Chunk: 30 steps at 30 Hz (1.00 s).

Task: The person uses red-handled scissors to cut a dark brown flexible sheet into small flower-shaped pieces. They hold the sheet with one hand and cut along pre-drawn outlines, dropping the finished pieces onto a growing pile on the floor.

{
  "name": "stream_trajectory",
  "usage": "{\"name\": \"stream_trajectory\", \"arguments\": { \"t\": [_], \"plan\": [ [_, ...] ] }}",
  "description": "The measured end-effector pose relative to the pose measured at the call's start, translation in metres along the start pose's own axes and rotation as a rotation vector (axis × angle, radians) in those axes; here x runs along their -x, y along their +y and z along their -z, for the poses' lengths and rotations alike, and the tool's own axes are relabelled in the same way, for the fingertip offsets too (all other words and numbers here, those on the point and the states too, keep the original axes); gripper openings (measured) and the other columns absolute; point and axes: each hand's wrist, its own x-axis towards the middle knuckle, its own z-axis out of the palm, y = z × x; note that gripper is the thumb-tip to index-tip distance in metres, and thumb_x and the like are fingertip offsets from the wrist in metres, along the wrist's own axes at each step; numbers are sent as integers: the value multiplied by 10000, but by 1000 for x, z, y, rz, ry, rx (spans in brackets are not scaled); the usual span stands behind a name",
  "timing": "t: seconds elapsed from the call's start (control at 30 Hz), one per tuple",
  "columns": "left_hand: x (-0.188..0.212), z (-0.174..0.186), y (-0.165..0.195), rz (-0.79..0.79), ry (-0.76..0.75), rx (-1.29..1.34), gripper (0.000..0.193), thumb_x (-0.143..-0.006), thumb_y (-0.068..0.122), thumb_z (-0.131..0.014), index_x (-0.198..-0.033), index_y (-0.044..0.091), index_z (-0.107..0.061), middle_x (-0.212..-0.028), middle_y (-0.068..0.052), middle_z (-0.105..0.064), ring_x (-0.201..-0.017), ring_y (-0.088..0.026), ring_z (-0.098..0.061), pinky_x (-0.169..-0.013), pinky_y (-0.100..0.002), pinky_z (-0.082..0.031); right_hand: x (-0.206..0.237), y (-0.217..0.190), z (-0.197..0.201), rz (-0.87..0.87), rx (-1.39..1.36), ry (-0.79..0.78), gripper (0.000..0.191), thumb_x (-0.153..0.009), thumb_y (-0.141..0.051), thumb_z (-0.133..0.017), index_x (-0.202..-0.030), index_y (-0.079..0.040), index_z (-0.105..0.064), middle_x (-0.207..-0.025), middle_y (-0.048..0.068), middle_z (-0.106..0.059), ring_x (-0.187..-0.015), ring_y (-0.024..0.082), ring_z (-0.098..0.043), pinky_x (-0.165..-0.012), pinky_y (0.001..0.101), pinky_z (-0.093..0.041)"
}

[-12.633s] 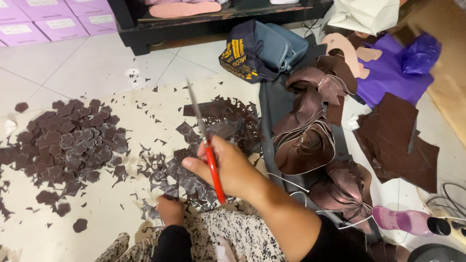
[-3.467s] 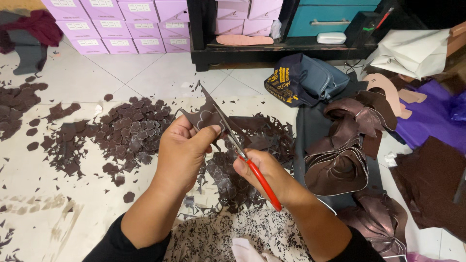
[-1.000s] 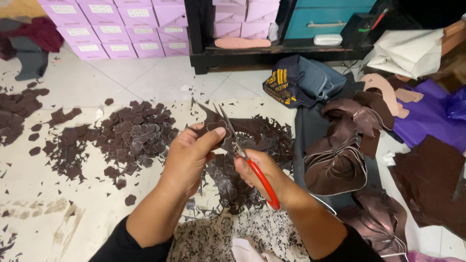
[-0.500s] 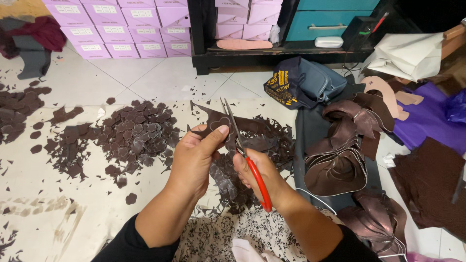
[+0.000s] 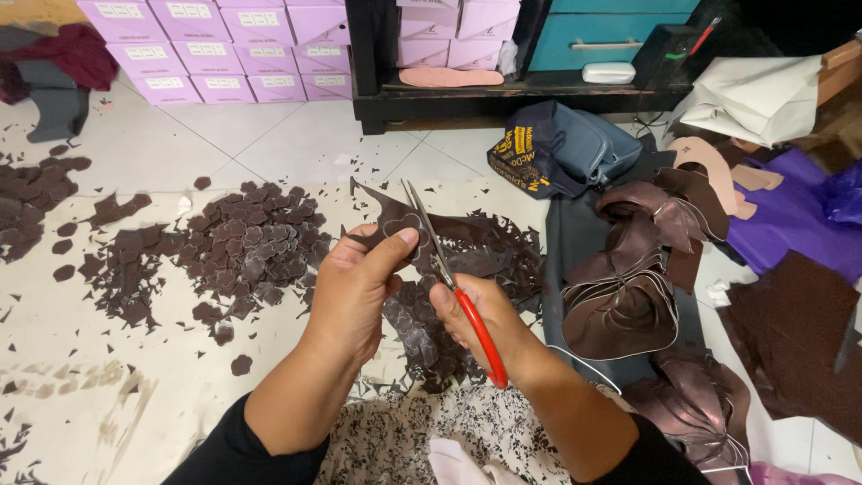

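Left hand (image 5: pixel 355 292) fingers pinch brown leather piece (image 5: pixel 404 224); right hand (image 5: pixel 480 319) fingers grip red-handled scissors (image 5: pixel 449 278).

Bare left hand (image 5: pixel 355 287), bare right hand (image 5: pixel 480 323), no rings, no gloves. Black sleeves (image 5: pixel 238 449) pushed up near elbows, forearms uncovered. Below sleeves, lap in black-and-white speckled fabric (image 5: pixel 395 440). Pale cloth fold (image 5: pixel 453 462) beside speckled fabric.

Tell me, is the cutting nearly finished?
Not yet. Done: a big pile of cut pieces lies on the floor. In hand: the left hand holds a brown strip while the right hand works red scissors on it. Left: curled brown sheets sit uncut beside them.
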Motion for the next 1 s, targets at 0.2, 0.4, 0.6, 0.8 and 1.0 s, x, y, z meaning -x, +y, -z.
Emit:
{"name": "stream_trajectory", "arguments": {
  "t": [0.2,0.4,0.6,0.8,1.0],
  "plan": [
    [3,0,0,-11,-9,19,151,-884,227,-754,-972,133,-674,-869,44,-721,-751,-36,-597,-621,-222,-419,-1,-2,-3,5,72,25,497,-970,-578,-571,-901,-87,-587,-644,-78,-445,-555,38,-382,-481,235,-319],
    [-4,3,-5,-109,-69,-132,225,-894,223,-769,-1024,52,-703,-850,19,-709,-698,-51,-545,-615,-224,-420,3,-6,-3,-5,140,11,497,-980,-577,-503,-1012,-91,-600,-668,-60,-467,-603,56,-447,-544,240,-404],
    [-7,-1,-12,-67,-115,-7,195,-897,167,-758,-1021,35,-687,-894,-3,-723,-747,-56,-604,-665,-221,-463,-2,-1,1,41,176,43,474,-994,-550,-506,-992,-83,-584,-685,-44,-472,-611,75,-449,-550,257,-405],
    [-7,-7,-16,-96,-126,-40,197,-875,131,-762,-1050,76,-691,-905,7,-724,-738,-43,-594,-641,-224,-450,-5,5,3,10,-23,20,475,-1014,-542,-506,-986,-70,-551,-755,-21,-468,-662,93,-451,-592,262,-419],
    [-6,-5,-17,-61,-105,-36,159,-932,208,-715,-1002,67,-742,-865,21,-730,-690,-47,-550,-612,-230,-417,-6,5,2,-2,90,49,514,-972,-585,-510,-951,-75,-566,-753,-17,-531,-669,85,-507,-603,253,-457]
  ]
}}
